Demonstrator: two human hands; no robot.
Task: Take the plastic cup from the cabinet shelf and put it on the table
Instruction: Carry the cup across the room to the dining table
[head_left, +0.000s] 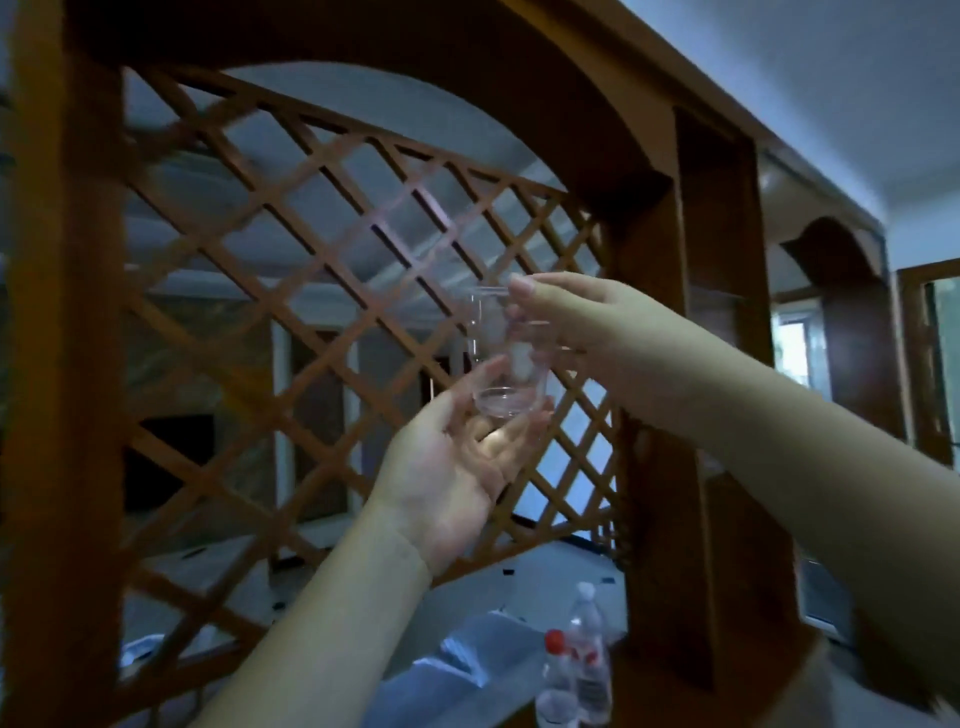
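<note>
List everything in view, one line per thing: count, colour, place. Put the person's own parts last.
plastic cup: one, clear, held in the air in front of the lattice, upright
lattice panel: one, brown wood, diagonal slats under an arch, filling the left and centre
cabinet frame: one, dark brown wood, posts and arches around the lattice and to the right
water bottles: two, clear plastic, one with a red cap and one with a pale cap, bottom centre
plastic sheet: one, bluish-white, crumpled, left of the bottles
right hand: one, bare, gripping the cup by its rim and side
left hand: one, bare, palm up, cupped under the cup's base
</note>
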